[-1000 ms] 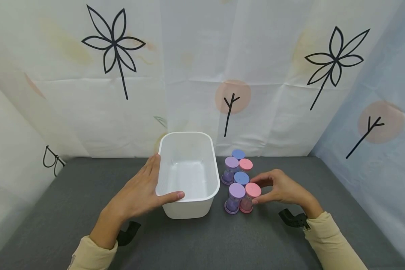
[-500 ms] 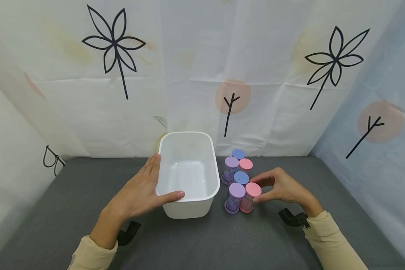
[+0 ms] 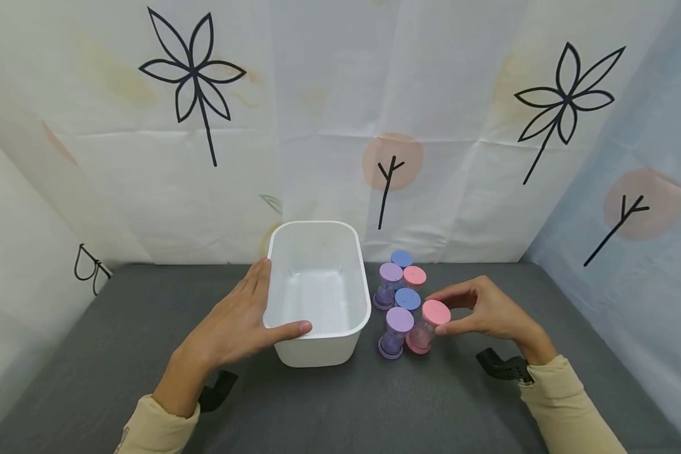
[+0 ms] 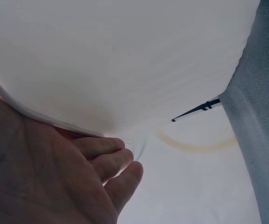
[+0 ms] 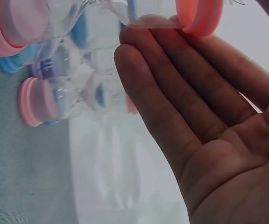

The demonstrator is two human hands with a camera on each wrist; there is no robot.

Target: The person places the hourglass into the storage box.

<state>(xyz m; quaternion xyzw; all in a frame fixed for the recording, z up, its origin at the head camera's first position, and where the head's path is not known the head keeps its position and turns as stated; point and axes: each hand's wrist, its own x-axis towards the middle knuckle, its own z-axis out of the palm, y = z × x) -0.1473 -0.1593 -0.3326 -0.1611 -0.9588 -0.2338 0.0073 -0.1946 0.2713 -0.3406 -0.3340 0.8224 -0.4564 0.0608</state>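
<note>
My left hand [image 3: 224, 325] rests against a white plastic bin [image 3: 318, 354], its straight fingers along the left side and its thumb over the front rim. In the left wrist view the fingertips [image 4: 111, 161] lie along the bin's outer wall, right at the rim. My right hand [image 3: 490, 312] pinches a pink-capped sand timer [image 3: 422, 335] near its top between thumb and fingers. That timer leans to the right, its base at the table. Seen from the right wrist, the fingers lie along the timer's side, by its pink cap [image 5: 200, 16]; the thumb is hidden there.
Left of the held timer stands a purple sand timer [image 3: 393, 334]. Behind it are a blue-capped one [image 3: 407, 299], another purple one [image 3: 387, 287], a second pink one [image 3: 414, 276] and a farther blue one [image 3: 401, 258]. A patterned cloth [image 3: 329, 126] hangs behind the grey table [image 3: 374, 410].
My right hand has shifted slightly right and tipped the pink sand timer away from the purple one. My left hand and the bin have stayed in place.
</note>
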